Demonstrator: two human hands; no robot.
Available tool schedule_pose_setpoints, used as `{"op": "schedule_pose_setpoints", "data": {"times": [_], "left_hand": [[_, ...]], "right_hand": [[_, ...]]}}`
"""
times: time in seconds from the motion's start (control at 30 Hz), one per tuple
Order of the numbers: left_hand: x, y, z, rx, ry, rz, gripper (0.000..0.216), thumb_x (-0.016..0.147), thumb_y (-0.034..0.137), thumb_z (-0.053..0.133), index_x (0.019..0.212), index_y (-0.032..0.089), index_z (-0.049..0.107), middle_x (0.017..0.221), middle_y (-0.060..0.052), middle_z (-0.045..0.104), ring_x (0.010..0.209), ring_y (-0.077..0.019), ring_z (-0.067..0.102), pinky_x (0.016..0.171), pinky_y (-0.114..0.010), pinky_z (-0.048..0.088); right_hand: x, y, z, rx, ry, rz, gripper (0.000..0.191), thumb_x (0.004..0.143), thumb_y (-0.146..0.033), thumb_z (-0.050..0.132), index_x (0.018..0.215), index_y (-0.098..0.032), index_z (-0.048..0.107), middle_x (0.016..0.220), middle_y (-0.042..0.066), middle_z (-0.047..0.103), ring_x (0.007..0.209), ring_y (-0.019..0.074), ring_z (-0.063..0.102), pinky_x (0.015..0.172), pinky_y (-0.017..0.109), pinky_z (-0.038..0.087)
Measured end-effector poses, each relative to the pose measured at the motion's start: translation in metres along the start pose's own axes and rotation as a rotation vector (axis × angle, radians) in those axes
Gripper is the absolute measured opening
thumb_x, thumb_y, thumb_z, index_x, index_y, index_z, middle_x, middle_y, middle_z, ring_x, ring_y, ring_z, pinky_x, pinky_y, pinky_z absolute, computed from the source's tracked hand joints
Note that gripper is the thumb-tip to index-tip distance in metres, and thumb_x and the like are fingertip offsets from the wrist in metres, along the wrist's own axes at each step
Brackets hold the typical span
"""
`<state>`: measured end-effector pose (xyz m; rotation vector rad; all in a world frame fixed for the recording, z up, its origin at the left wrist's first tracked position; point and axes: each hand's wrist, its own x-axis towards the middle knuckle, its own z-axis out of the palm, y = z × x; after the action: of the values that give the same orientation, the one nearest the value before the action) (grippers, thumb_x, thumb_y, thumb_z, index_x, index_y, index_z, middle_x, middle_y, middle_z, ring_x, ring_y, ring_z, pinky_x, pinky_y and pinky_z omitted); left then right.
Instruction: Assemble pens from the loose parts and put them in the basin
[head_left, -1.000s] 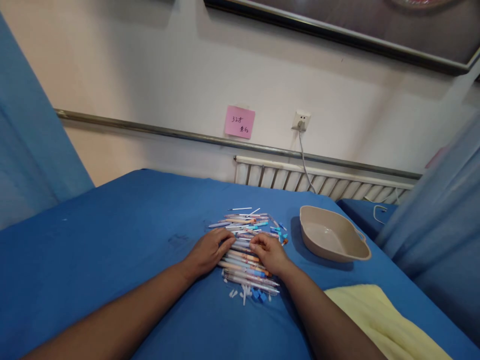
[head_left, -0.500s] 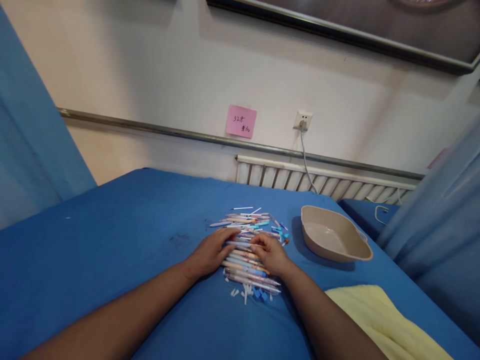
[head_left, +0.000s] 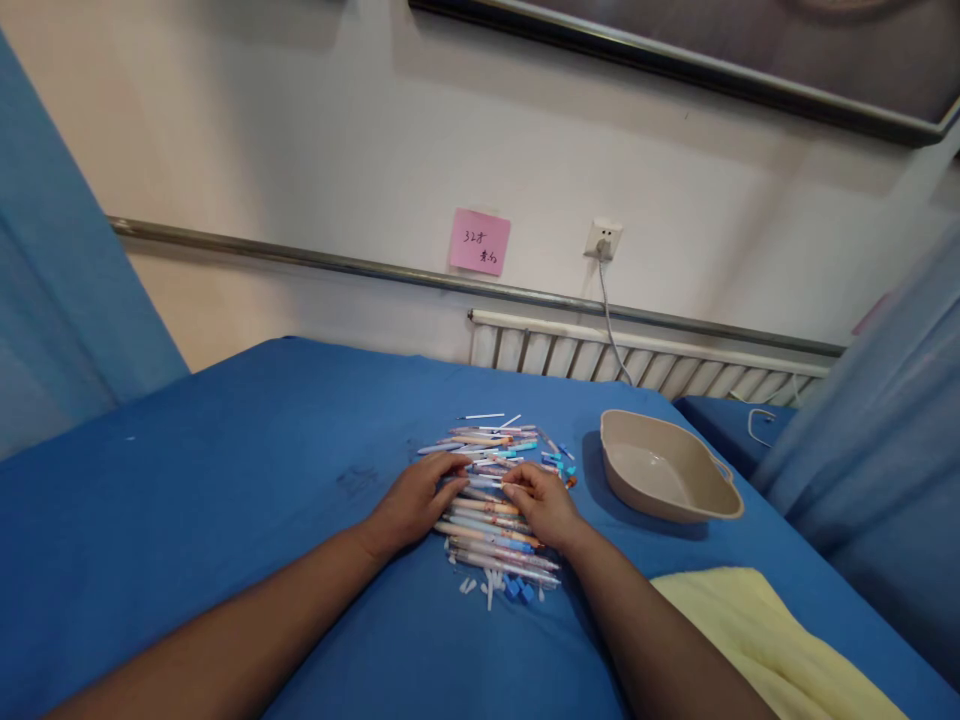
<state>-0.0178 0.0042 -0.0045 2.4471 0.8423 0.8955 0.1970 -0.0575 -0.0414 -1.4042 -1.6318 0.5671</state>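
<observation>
A pale pen (head_left: 481, 483) lies crosswise between my two hands, just above a row of other pens. My left hand (head_left: 417, 500) pinches its left end between thumb and fingers. On the other side, my right hand (head_left: 546, 503) has thumb and forefinger closed at its right end; the exact grip there is small and partly hidden. Below the hands, several orange, white and clear pens (head_left: 491, 540) lie side by side. Beyond them is a looser heap of pens and thin white refills (head_left: 487, 430). Small blue pieces (head_left: 517, 588) and white pieces (head_left: 491, 580) lie at the near end.
A beige plastic basin (head_left: 667, 470) stands to the right on the blue sheet (head_left: 262, 450). A yellow cloth (head_left: 757, 630) lies at the near right. Behind are a radiator (head_left: 540, 345), a metal rail and a wall socket with a cord. Blue curtains hang at both sides.
My left hand has shifted slightly left, and the tips of both hands stay close to the pale pen. The heap, pen row and basin look unchanged.
</observation>
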Motion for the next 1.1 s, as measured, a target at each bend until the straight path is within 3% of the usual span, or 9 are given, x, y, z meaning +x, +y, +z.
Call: {"op": "schedule_pose_setpoints", "data": {"times": [0.23, 0.47, 0.73, 0.9, 1.1], "left_hand": [[0.005, -0.001, -0.009, 0.046, 0.198, -0.044, 0.03, 0.089, 0.034, 0.044, 0.112, 0.019, 0.056, 0.1, -0.006, 0.063, 0.09, -0.0185, 0.059, 0.083, -0.032, 0.048], [0.006, -0.002, -0.011, 0.051, 0.322, -0.112, 0.032, 0.088, 0.039, 0.045, 0.11, 0.02, 0.058, 0.096, -0.005, 0.064, 0.084, -0.018, 0.059, 0.08, -0.031, 0.048], [0.012, -0.013, -0.022, -0.009, 0.554, -0.309, 0.039, 0.083, 0.044, 0.049, 0.107, 0.016, 0.061, 0.085, -0.003, 0.063, 0.072, -0.0154, 0.057, 0.072, -0.028, 0.048], [0.014, -0.021, -0.014, -0.139, 0.5, -0.367, 0.044, 0.08, 0.049, 0.05, 0.107, 0.015, 0.06, 0.088, -0.004, 0.064, 0.072, -0.0158, 0.058, 0.067, -0.027, 0.048], [0.011, -0.019, 0.0, -0.184, 0.169, -0.292, 0.039, 0.079, 0.044, 0.052, 0.106, 0.017, 0.06, 0.091, -0.005, 0.068, 0.077, -0.0184, 0.062, 0.071, -0.031, 0.05]], "right_hand": [[0.004, 0.015, -0.009, -0.026, 0.055, 0.047, 0.013, 0.081, -0.029, 0.053, 0.082, -0.018, 0.061, 0.072, 0.0, 0.06, 0.067, 0.0138, 0.055, 0.062, 0.023, 0.042], [0.004, 0.014, -0.008, -0.074, 0.065, 0.052, 0.013, 0.082, -0.027, 0.052, 0.082, -0.018, 0.062, 0.076, 0.0, 0.062, 0.07, 0.0137, 0.056, 0.064, 0.024, 0.043], [0.006, 0.018, -0.01, -0.121, 0.13, 0.076, 0.013, 0.081, -0.028, 0.053, 0.083, -0.019, 0.063, 0.08, 0.001, 0.064, 0.072, 0.0147, 0.058, 0.067, 0.025, 0.043], [0.008, 0.016, -0.011, -0.136, 0.163, 0.099, 0.012, 0.08, -0.027, 0.056, 0.083, -0.019, 0.064, 0.076, 0.001, 0.064, 0.07, 0.015, 0.058, 0.068, 0.026, 0.043], [0.003, -0.004, -0.014, -0.282, 0.137, -0.001, 0.011, 0.078, -0.022, 0.059, 0.089, -0.022, 0.063, 0.09, 0.002, 0.064, 0.082, 0.0166, 0.058, 0.076, 0.028, 0.042]]}}
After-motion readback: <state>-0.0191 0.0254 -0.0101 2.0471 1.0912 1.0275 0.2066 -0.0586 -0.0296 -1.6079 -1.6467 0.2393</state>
